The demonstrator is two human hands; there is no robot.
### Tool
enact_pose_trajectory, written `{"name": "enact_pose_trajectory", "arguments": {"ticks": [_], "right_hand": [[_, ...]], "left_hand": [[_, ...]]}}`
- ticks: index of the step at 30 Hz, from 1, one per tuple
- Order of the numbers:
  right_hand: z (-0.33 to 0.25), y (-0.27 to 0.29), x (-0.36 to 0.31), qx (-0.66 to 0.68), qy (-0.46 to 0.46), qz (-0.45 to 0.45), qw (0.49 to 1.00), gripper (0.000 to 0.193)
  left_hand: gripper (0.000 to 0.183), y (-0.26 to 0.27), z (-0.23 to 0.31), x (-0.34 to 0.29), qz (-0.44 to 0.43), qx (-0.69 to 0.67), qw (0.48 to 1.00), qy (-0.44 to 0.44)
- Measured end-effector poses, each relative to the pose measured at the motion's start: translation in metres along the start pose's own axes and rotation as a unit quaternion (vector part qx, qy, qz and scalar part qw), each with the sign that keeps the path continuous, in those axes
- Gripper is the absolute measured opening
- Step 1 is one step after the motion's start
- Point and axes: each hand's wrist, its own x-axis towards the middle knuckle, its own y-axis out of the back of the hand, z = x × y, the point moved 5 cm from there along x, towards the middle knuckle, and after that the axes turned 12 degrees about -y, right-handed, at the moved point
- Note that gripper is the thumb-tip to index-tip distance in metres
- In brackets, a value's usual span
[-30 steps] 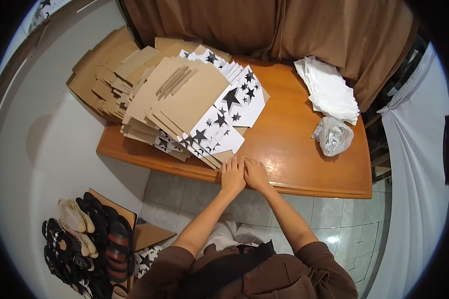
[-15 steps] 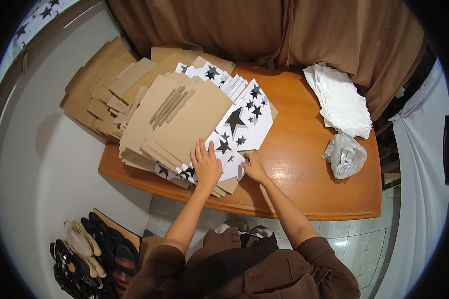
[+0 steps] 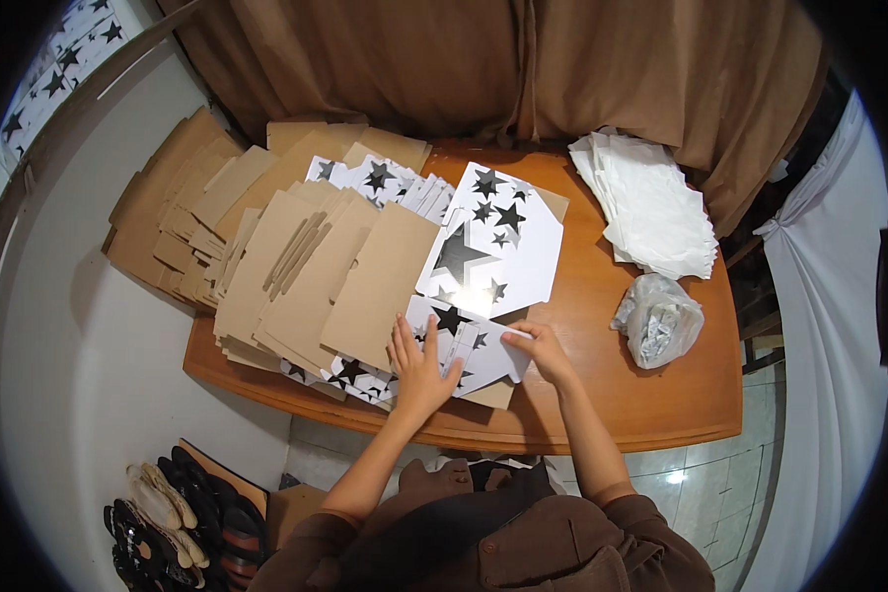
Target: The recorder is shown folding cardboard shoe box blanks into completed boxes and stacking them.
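Observation:
A white cardboard sheet with black stars (image 3: 533, 252) lies folded out at the right side of a pile of flat brown cardboard pieces (image 3: 380, 286). My left hand (image 3: 422, 378) rests with fingers spread on the lower part of this sheet, by the edge of the top brown piece. At the sheet's near right corner, my right hand (image 3: 545, 353) pinches the edge of a star-printed flap (image 3: 479, 340) between thumb and fingers. Brown cardboard edges show beneath it.
More flat cardboard (image 3: 168, 207) leans at the left wall. White paper sheets (image 3: 651, 202) and a clear plastic bag (image 3: 661, 321) with something silvery lie on the wooden table (image 3: 602, 395). Brown curtains (image 3: 444, 69) hang behind. Sandals (image 3: 183, 513) stand low at the left.
The star-printed sheet has shifted right, and more of it shows beside the brown pile. My right hand has moved right with its edge; my left hand has moved slightly right and down.

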Motion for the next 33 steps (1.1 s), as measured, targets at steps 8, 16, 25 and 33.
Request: {"name": "enact_pose_trajectory", "arguments": {"ticks": [8, 16, 25, 33], "right_hand": [[-0.092, 0.057, -0.046, -0.17, 0.149, 0.019, 0.974, 0.027], [-0.089, 0.107, -0.07, -0.162, 0.115, 0.032, 0.98, 0.021], [-0.018, 0.182, -0.086, -0.004, 0.104, 0.151, 0.983, 0.032], [-0.029, 0.211, -0.089, 0.101, 0.0, 0.135, 0.986, 0.074]], "left_hand": [[0.081, 0.003, 0.12, 0.071, 0.005, 0.052, 0.966, -0.252], [0.067, -0.026, 0.183, 0.112, -0.032, 0.032, 0.953, -0.3], [0.02, -0.043, 0.184, 0.1, 0.02, -0.166, 0.939, -0.3], [0.015, -0.045, 0.185, 0.047, 0.165, -0.252, 0.918, -0.257]]}}
